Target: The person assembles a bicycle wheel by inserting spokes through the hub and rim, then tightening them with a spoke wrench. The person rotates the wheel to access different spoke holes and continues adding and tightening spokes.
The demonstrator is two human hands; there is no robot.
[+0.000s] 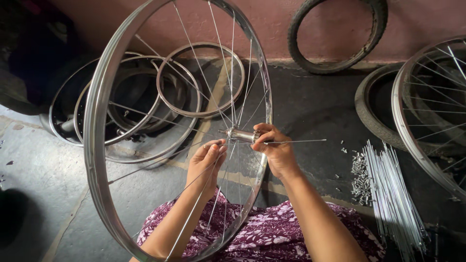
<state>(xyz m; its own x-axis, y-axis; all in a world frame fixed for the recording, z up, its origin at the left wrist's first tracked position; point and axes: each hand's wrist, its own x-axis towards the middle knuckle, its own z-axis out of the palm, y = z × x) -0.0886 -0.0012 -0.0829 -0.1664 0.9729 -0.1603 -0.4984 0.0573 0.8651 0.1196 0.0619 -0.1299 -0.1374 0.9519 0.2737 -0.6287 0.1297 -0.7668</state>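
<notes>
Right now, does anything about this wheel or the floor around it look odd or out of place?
The wheel is only partly spoked, with wide gaps, and one loose spoke juts sideways from the hub by the right hand. Small nipples lie scattered beside the spoke bundle.

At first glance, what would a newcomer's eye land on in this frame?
First, the big silver wheel rim held upright in the centre, partly laced with spokes that meet at a metal hub. The right hand grips the hub and a loose spoke, while the left hand reaches through the wheel beside it. A bundle of spare spokes lies on the floor at right, with bare rims stacked at left.
</notes>
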